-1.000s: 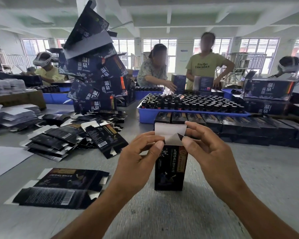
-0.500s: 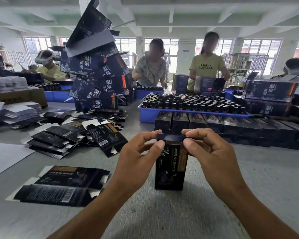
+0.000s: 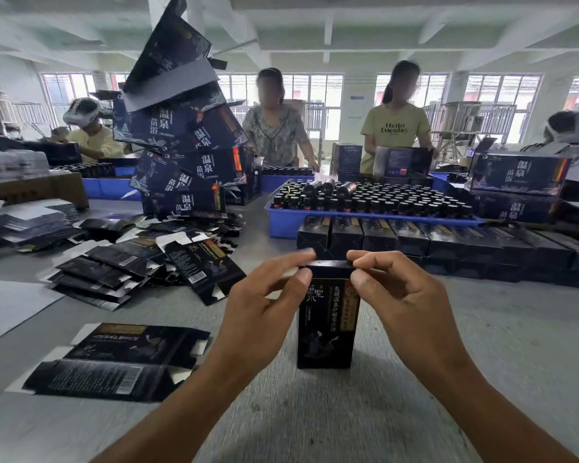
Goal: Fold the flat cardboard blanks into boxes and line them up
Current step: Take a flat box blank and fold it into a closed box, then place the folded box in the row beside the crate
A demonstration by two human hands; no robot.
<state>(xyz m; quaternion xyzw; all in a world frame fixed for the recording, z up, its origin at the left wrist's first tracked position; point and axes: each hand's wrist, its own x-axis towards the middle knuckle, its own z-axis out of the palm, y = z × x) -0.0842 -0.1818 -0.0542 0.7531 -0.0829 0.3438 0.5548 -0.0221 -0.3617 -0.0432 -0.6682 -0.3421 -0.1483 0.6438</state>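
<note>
Two flat blanks [image 3: 114,360] are lying on the grey table [image 3: 482,362] at near left, and an upright black box [image 3: 328,325] is standing mid-table between both hands, its top flap closed. The left hand [image 3: 261,312] and right hand [image 3: 405,302] are each pinching a top corner of the box between thumb and forefinger, remaining fingers loosely curled. Behind it a row of finished boxes [image 3: 448,242] is sitting in front of a blue tray [image 3: 288,225] of bottles, a loose pile of blanks [image 3: 141,259] is spreading at left under a leaning stack of larger cartons [image 3: 184,155], and people are working at the far side.
</note>
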